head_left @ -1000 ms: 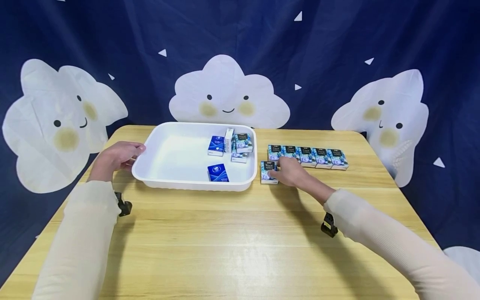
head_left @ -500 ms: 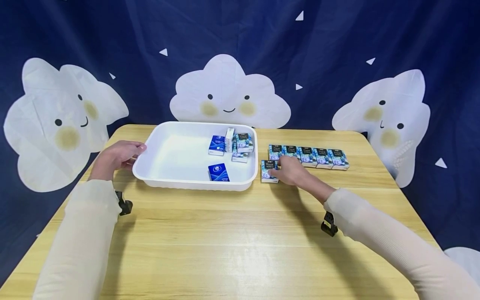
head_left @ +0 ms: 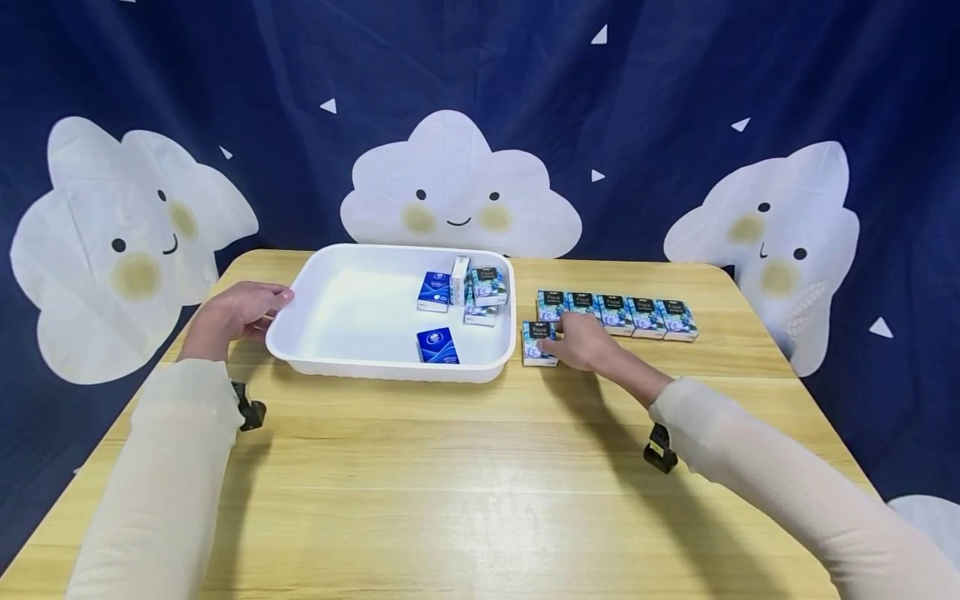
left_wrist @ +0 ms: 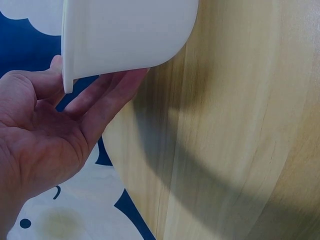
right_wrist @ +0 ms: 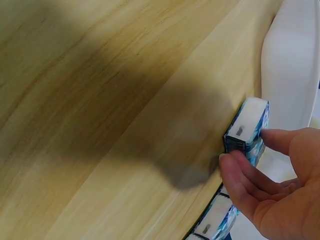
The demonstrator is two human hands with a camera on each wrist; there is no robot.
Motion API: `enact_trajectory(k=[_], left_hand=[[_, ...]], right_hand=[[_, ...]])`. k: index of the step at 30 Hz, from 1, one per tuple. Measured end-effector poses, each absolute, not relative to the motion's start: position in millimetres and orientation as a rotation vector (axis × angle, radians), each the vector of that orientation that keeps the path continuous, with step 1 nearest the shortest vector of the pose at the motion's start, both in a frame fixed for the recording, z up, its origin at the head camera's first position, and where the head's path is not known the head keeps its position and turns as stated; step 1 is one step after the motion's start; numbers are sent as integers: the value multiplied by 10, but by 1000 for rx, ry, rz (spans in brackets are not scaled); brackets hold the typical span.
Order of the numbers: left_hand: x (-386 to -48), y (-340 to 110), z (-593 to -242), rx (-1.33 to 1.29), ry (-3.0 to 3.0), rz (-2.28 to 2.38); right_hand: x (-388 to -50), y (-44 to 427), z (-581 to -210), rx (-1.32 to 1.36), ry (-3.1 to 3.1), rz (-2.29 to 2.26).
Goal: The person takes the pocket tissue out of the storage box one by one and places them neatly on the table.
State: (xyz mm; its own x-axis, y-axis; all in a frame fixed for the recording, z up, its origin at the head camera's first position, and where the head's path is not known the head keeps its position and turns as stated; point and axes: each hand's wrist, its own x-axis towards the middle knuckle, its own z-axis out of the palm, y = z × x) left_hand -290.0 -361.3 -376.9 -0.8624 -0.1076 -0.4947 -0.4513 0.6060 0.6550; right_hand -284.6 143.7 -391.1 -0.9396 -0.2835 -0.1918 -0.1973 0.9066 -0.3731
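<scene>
My left hand (head_left: 251, 308) holds the left end of a white plastic tub (head_left: 352, 367). In the left wrist view the thumb is at the tub's rim (left_wrist: 68, 80) and the fingers reach under its wall. With thumb and fingers, my right hand (head_left: 585, 342) pinches a floral pocket tissue pack (head_left: 536, 354) marked "Face". This pack lies on the table just right of the tub. In the right wrist view the thumb is on the pack's (right_wrist: 250, 117) printed face and the fingertips are at its end. Behind the hand runs a row of matching tissue packs (head_left: 615, 314).
Inside the tub, towards its right, lie two dark blue packs (head_left: 437, 346), a white-sided pack standing on edge (head_left: 459, 281) and two floral packs (head_left: 488, 286), one leaning over the other. The wooden table (head_left: 420, 492) reaches back to a navy cloud-print curtain (head_left: 465, 58).
</scene>
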Motion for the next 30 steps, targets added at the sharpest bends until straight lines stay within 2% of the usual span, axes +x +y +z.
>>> enact_trajectory(k=[16,30], left_hand=[[-2884,-3627,-3755,-426,2430,1146],[-2868,-3617,-3750,-419,2434,1147]], right_hand=[[-2914,1360,-3794,-399,2921,-553],[-2972,886,-3585,-462,2993,-674]])
